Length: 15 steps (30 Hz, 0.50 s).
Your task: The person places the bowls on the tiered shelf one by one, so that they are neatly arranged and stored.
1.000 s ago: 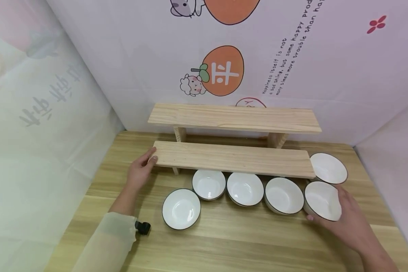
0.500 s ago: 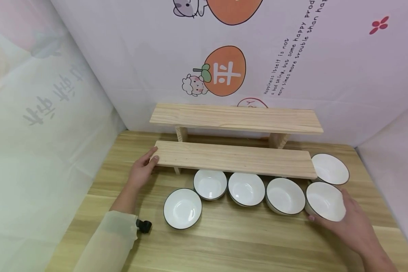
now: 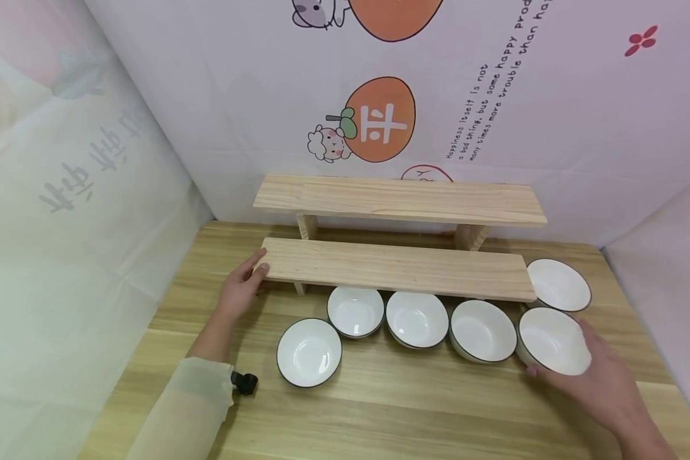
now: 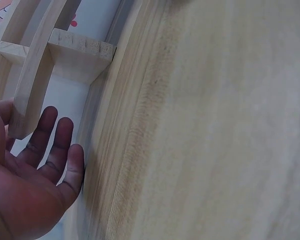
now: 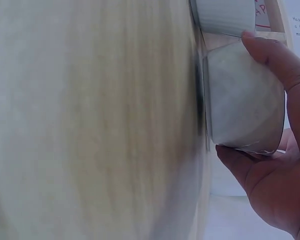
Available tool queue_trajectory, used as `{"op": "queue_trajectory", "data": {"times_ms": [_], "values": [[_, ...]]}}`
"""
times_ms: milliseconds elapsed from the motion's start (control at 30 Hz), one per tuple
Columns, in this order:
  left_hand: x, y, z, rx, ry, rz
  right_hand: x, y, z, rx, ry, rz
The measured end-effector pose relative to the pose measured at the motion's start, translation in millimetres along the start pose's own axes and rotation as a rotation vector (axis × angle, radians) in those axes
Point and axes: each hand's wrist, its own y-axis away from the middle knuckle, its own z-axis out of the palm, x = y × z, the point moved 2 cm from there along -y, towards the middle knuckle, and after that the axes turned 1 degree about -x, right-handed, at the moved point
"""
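My left hand (image 3: 244, 291) holds the left end of the lower board of a two-tier wooden shelf (image 3: 391, 265). In the left wrist view, thumb and forefinger pinch that board end while the other fingers of the left hand (image 4: 37, 185) stick out loosely below. On the right, my right hand (image 3: 600, 383) grips a white bowl (image 3: 552, 342) with a dark rim. The right wrist view shows the thumb and fingers of the right hand (image 5: 285, 175) spread around the side of the bowl (image 5: 245, 97), which sits upright, low at the tabletop.
Three similar bowls stand left of it in a row: one (image 3: 483, 331), another (image 3: 416, 319) and a third (image 3: 355, 311), partly under the shelf's front edge. A shallower-looking bowl (image 3: 308, 352) sits front left. Another bowl (image 3: 559, 284) is behind right. Printed cloth (image 3: 207, 96) hangs behind.
The right hand and its bowl have shifted slightly to the right, away from the row. The left hand stays at the board end. The head view has also shifted slightly.
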Motion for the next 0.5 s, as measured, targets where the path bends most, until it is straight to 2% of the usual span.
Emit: {"op": "queue_trajectory", "data": {"times_ms": [100,500], "values": [[0.7,0.0,0.4,-0.005,0.011,0.008,-2,0.0,-3,0.001,0.001,0.008],[2.4,0.9,1.2,-0.009,0.033,0.001,-9,-7.0,-15,0.045,0.028,-0.052]]}}
